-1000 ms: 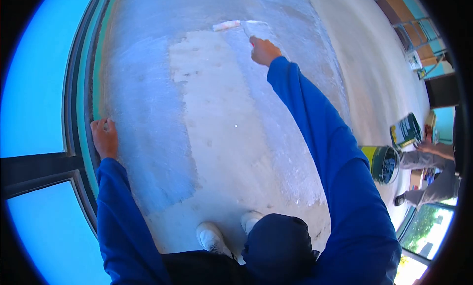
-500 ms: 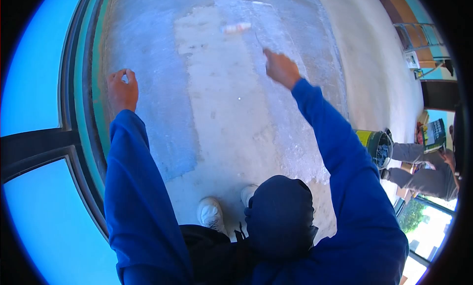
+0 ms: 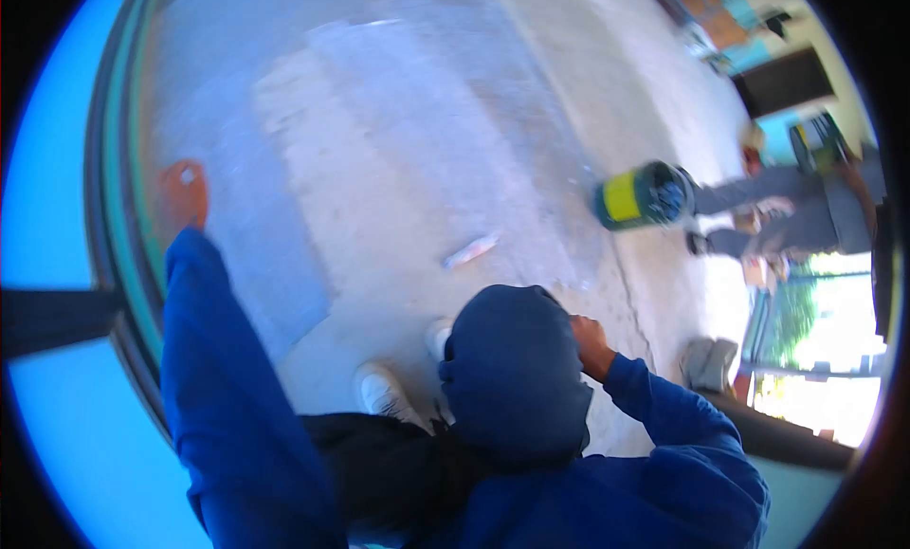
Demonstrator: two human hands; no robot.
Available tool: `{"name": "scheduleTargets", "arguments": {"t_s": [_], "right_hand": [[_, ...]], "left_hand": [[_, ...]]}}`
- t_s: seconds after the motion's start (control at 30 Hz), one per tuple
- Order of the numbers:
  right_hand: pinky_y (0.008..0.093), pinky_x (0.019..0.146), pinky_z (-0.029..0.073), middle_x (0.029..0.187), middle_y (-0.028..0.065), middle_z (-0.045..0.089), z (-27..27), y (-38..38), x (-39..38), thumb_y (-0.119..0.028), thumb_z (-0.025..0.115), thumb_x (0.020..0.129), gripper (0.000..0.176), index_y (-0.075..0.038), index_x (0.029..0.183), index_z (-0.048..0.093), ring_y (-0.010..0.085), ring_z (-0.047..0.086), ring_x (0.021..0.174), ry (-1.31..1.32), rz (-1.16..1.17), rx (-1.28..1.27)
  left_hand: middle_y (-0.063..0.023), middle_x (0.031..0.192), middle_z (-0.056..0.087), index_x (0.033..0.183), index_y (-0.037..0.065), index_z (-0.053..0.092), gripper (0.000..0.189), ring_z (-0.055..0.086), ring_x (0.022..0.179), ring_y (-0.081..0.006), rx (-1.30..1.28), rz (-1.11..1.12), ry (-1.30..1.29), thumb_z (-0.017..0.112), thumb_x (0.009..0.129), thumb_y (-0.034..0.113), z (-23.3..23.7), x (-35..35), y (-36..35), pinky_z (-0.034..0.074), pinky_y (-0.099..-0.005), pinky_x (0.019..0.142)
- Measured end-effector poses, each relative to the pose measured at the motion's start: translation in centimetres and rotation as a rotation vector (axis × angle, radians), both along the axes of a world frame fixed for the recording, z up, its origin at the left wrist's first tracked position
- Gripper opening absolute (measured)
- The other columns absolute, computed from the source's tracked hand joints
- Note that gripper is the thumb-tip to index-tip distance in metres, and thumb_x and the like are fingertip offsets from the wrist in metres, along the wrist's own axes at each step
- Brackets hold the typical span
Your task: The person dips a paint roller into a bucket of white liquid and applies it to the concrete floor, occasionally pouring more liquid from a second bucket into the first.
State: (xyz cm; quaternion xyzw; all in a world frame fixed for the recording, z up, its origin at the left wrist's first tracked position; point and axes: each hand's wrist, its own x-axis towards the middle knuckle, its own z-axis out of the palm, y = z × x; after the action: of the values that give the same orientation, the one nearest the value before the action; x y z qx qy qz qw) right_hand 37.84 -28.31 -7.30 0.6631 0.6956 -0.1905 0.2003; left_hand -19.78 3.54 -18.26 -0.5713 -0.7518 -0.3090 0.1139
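Observation:
My right hand (image 3: 591,347) is closed beside the dark hood, close to my body, on a paint roller whose handle is hidden behind the hood. The roller's pale sleeve (image 3: 471,251) lies on the floor ahead of my shoes, blurred by motion. Under it, the concrete floor (image 3: 332,160) carries wide bluish, wet-looking bands with a paler strip between them. Far to the left, my left hand (image 3: 185,193) hangs above the floor near the green door frame. Its thumb and fingers curl into a ring with a light gap through it, and nothing shows in them.
A green bucket with a yellow label (image 3: 623,200) stands on the floor at right. Beyond it, a person in grey trousers (image 3: 796,208) holds a dark container (image 3: 820,141). Glass doors (image 3: 57,208) with a dark frame line the left edge. A crack runs through the floor at right.
My right hand has drawn back toward my body, bringing the roller from the far band to near my shoes. My left hand keeps its ring shape. The view has turned, bringing the bucket further in.

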Motion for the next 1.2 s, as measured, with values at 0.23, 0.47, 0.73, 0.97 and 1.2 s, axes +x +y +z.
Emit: {"name": "scheduleTargets", "arguments": {"t_s": [0.23,0.47,0.73,0.97,1.2], "right_hand": [[0.0508,0.064,0.049,0.074,0.0235,0.063,7.3,-1.5,6.5,-0.023,0.061,0.084,0.035,-0.015,0.117,0.051,0.0422,0.063,0.070,0.227,-0.622,0.422],[0.0420,0.064,0.048,0.073,0.0219,0.063,16.2,-0.2,22.2,-0.019,0.066,0.078,0.024,-0.001,0.094,0.063,0.0348,0.064,0.070,0.032,-0.648,0.887],[0.0376,0.059,0.054,0.064,0.0140,0.066,9.3,14.2,37.1,-0.019,0.066,0.064,0.017,-0.003,0.068,0.069,0.0286,0.067,0.061,-0.141,-0.425,0.291],[0.0414,0.071,0.056,0.079,0.0219,0.068,4.0,19.6,36.5,-0.013,0.066,0.062,0.017,0.000,0.073,0.070,0.0335,0.069,0.080,-0.202,-0.417,0.409],[0.0346,0.064,0.056,0.077,0.0057,0.072,4.8,21.4,39.5,-0.030,0.073,0.070,0.018,-0.012,0.073,0.074,0.0178,0.069,0.071,-0.301,-0.502,-0.282]], "left_hand": [[-0.0174,0.110,0.058,0.099,0.001,0.066,0.029,0.057,0.099,-0.0339,-0.096,-0.102,-0.029,0.056,0.092,0.028,1.9,2.9,2.1,0.046,-0.0433,0.086],[-0.0151,0.106,0.053,0.098,0.001,0.063,0.024,0.056,0.099,-0.0326,-0.141,-0.294,-0.050,0.054,0.093,0.023,4.7,5.4,1.9,0.045,-0.0433,0.083],[-0.0173,0.104,0.052,0.096,-0.001,0.062,0.020,0.055,0.099,-0.0358,-0.132,-0.104,0.122,0.055,0.090,0.017,8.3,2.3,-2.3,0.045,-0.0456,0.084],[-0.0154,0.107,0.049,0.092,-0.001,0.062,0.017,0.053,0.099,-0.0347,-0.154,0.054,0.141,0.058,0.088,0.015,9.8,1.8,-4.2,0.045,-0.0460,0.082],[-0.0144,0.106,0.050,0.091,-0.002,0.061,0.019,0.054,0.097,-0.0346,-0.159,-0.060,0.109,0.058,0.089,0.017,9.2,1.0,-2.9,0.046,-0.0460,0.079]]}}
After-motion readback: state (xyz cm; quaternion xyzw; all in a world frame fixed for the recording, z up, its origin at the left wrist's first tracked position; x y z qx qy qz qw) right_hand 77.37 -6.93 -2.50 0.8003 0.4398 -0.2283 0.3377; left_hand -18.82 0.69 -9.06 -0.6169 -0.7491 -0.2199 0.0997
